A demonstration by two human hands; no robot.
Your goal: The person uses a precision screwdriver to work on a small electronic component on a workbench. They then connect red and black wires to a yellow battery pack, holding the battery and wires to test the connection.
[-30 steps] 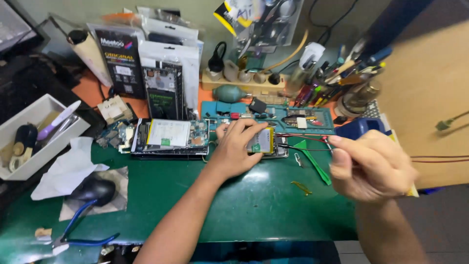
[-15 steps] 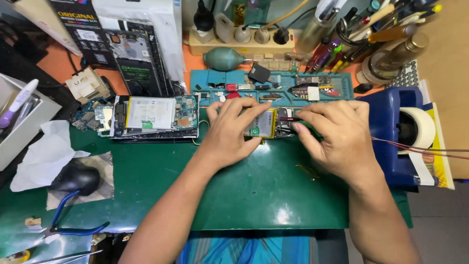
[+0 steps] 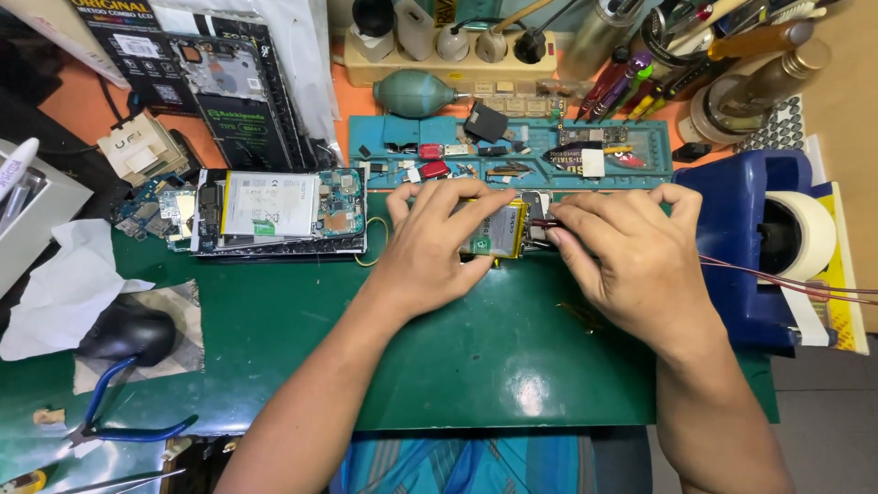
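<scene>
Head view, looking down on the green surface [image 3: 274,320].

Left hand [image 3: 437,247]: fingers curled over a small opened phone [image 3: 501,229] lying flat on the surface near the middle, just below the blue parts tray [image 3: 384,137]. The phone's yellow-edged battery shows between the two hands. Thumb at the phone's lower edge, fingers over the top edge; grip pressed onto the phone, holding it down.

Right hand [image 3: 631,256]: fingertips drawn together at the phone's right end, pinching a thin dark tool [image 3: 541,222] whose tip lies over the exposed board. The hand hides most of the tool, so its kind cannot be told.

Surroundings:
- Second opened phone [image 3: 274,209], larger, with white battery and bare circuit boards, lies left of the left hand, well apart from it.
- Blue tape dispenser [image 3: 741,238] with a roll of pale tape stands just right of the right hand.
- Thin red wires [image 3: 786,282] run from behind the right hand off to the right edge.
- Teal rubber air blower [image 3: 413,91] lies above the tray.
- Blue-handled pliers [image 3: 128,425] and crumpled white tissue [image 3: 64,293] at lower left.
</scene>
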